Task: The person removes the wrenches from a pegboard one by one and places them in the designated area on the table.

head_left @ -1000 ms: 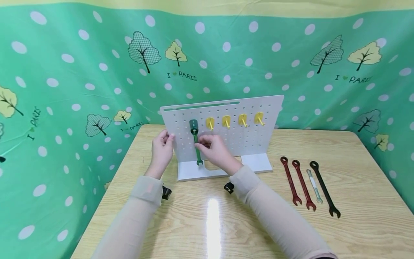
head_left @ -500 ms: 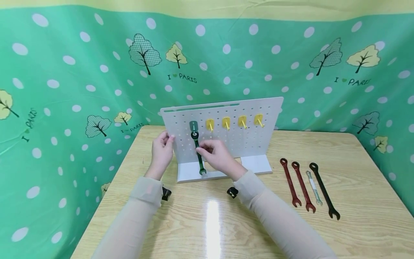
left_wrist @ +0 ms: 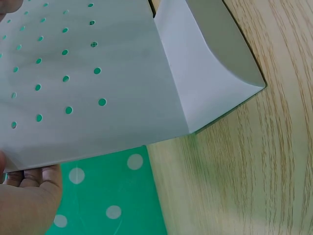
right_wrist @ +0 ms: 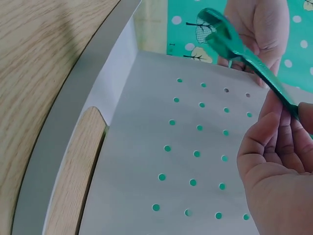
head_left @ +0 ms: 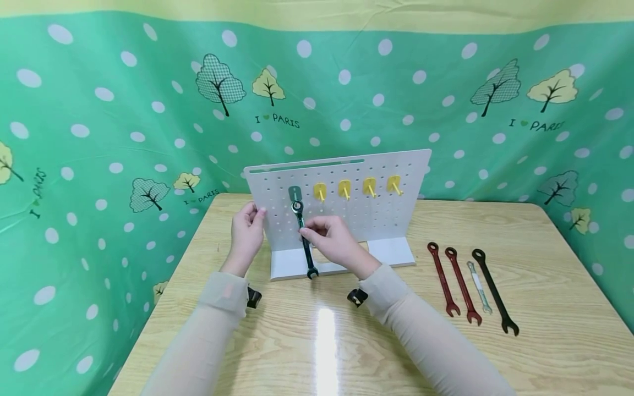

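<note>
My left hand [head_left: 246,231] grips the left edge of the white pegboard [head_left: 277,223], thumb in front and fingers behind, as the left wrist view also shows. Between the thumb and fingers of my right hand [head_left: 334,239] is a green combination wrench [head_left: 306,252], pinched at mid-shaft. Its ring end is up, just below the dark green hook [head_left: 295,193], and its open end points down over the board's base. In the right wrist view the wrench [right_wrist: 266,73] slants across in front of the board, its open jaw away from the right hand.
Several yellow hooks [head_left: 344,189] run in a row to the right of the green one. On the table's right side lie two red wrenches [head_left: 442,279], a small silver wrench [head_left: 479,287] and a black wrench [head_left: 497,294]. A green curtain [head_left: 376,110] hangs behind the table.
My right hand has drawn the green wrench down and toward me; its ring end has gone from over the green hook to below it. The left hand stays at the board's edge.
</note>
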{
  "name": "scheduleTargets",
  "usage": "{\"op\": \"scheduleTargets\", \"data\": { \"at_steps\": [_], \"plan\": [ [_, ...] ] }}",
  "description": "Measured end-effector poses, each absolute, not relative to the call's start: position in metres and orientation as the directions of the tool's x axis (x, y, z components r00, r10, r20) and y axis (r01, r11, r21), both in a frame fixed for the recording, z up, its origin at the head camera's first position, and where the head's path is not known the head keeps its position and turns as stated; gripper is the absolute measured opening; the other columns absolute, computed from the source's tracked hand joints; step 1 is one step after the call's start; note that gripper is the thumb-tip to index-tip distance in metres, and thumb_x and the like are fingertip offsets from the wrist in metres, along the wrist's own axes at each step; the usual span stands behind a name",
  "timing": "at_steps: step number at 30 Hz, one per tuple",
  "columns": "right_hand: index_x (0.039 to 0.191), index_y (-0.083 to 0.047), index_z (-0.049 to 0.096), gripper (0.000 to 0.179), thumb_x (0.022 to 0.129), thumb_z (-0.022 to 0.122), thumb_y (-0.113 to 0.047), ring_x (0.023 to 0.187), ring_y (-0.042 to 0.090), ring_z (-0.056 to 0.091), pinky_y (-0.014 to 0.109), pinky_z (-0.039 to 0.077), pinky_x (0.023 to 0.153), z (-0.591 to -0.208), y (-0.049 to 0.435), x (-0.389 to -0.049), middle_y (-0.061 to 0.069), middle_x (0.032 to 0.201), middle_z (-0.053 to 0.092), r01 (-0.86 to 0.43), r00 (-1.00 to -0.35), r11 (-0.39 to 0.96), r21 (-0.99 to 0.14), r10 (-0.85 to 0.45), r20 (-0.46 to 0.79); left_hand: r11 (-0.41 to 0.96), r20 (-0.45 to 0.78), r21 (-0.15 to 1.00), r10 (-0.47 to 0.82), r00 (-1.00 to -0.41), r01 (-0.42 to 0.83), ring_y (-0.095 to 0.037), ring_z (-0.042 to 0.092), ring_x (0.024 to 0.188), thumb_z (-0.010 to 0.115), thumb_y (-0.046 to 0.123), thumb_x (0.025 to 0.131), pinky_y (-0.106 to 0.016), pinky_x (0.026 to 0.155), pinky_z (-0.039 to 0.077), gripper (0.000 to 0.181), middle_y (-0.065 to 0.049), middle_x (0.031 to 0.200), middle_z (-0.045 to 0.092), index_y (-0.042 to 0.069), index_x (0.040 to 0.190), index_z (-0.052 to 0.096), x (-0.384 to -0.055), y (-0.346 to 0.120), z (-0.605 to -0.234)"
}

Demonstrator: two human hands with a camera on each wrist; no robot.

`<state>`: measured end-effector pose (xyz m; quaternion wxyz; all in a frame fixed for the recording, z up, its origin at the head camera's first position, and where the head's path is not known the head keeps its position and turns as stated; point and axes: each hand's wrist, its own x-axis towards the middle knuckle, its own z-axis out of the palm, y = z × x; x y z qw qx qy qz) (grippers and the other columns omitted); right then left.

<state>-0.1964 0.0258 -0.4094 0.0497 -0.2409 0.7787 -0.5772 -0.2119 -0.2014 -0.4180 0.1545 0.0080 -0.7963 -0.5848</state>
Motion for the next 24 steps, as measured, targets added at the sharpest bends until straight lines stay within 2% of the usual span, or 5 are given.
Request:
{"op": "scheduleTargets", "data": {
  "at_steps": [3, 6, 12, 24],
  "plan": [
    [0.102, -0.008, 0.076, 0.015, 0.103, 0.065, -0.017, 0.069, 0.019, 0.054, 0.028, 0.046, 0.059, -0.408, 0.025, -0.195, 0.003, 0.087, 0.069, -0.31, -0.878, 0.203, -0.929, -0.437, 0.197, 0.312, 0.245, 0.933, -0.191, -0.951, 0.178, -0.031, 0.059, 0.082, 0.053, 0.011, 0.107, -0.02, 0.054, 0.042, 0.022, -0.022, 0.105, 0.07, -0.005, 0.117, 0.065, -0.212, -0.202, -0.419],
    [0.102, -0.008, 0.076, 0.015, 0.103, 0.065, -0.018, 0.069, 0.019, 0.055, 0.028, 0.047, 0.06, -0.405, 0.025, -0.194, 0.004, 0.087, 0.07, -0.3, -0.877, 0.195, -0.934, -0.441, 0.19, 0.307, 0.244, 0.935, -0.189, -0.951, 0.179, -0.03, 0.059, 0.082, 0.052, 0.011, 0.108, -0.021, 0.055, 0.042, 0.023, -0.022, 0.105, 0.07, -0.006, 0.117, 0.065, -0.211, -0.202, -0.418],
    [0.101, -0.008, 0.076, 0.015, 0.103, 0.065, -0.018, 0.068, 0.019, 0.055, 0.028, 0.047, 0.059, -0.401, 0.024, -0.191, 0.004, 0.086, 0.07, -0.298, -0.875, 0.174, -0.938, -0.442, 0.196, 0.296, 0.231, 0.94, -0.188, -0.954, 0.17, -0.027, 0.063, 0.092, 0.052, 0.01, 0.107, -0.024, 0.065, 0.05, 0.024, -0.022, 0.111, 0.07, -0.006, 0.12, 0.064, -0.211, -0.201, -0.418],
    [0.103, -0.006, 0.076, 0.016, 0.104, 0.063, -0.016, 0.067, 0.019, 0.052, 0.027, 0.044, 0.057, -0.394, 0.027, -0.186, 0.005, 0.086, 0.068, -0.326, -0.865, 0.139, -0.935, -0.443, 0.236, 0.315, 0.242, 0.933, -0.195, -0.951, 0.173, -0.026, 0.062, 0.084, 0.052, 0.01, 0.107, -0.021, 0.055, 0.043, 0.022, -0.02, 0.108, 0.071, -0.004, 0.118, 0.065, -0.212, -0.202, -0.42]
  ]
}}
